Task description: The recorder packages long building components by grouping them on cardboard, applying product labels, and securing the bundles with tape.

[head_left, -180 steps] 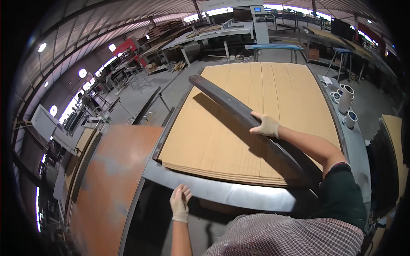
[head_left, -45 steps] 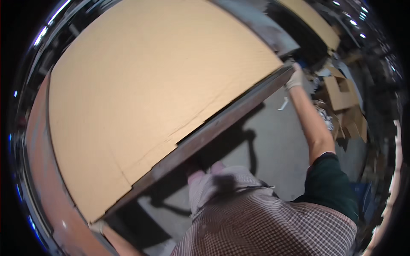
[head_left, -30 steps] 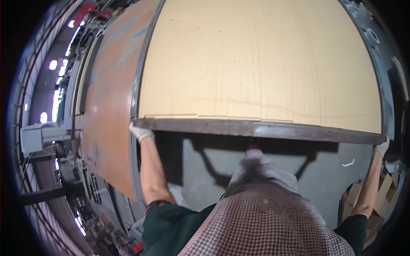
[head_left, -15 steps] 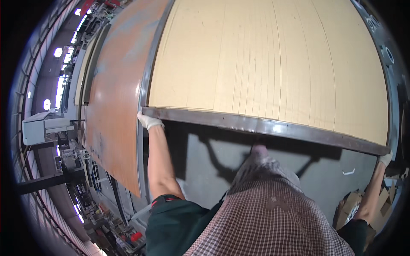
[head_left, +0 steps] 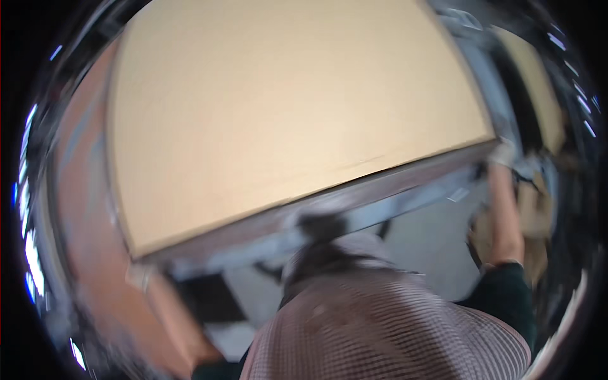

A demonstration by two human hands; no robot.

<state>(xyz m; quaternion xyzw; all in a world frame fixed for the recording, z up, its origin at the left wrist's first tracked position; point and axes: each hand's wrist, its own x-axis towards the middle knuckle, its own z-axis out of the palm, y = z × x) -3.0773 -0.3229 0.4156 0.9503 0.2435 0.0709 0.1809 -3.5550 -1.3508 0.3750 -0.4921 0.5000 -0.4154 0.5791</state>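
Observation:
A large cream-yellow panel (head_left: 297,114) lies inside a dark metal frame (head_left: 240,235), whose near edge crosses in front of my waist. My left hand (head_left: 140,276), in a whitish glove, grips the frame's near left corner. At the near right corner my right hand (head_left: 502,154), also gloved, holds the same frame. Motion smears both hands, so single fingers cannot be made out. My forearms reach outward to the two corners. The checked apron (head_left: 392,323) on my body is close below the frame's edge.
An orange-brown sheet surface (head_left: 82,158) runs along the left. Beneath the frame is a light blue-grey rail (head_left: 392,206), with grey floor (head_left: 437,237) under it. Brown cardboard (head_left: 535,209) stands at the right, and another cream panel (head_left: 532,82) lies farther right.
The view has swung, so the frame's near edge now slopes up to the right. The frame appears closer to my body. Both hands stay at its corners; the panel's thin lines are blurred away.

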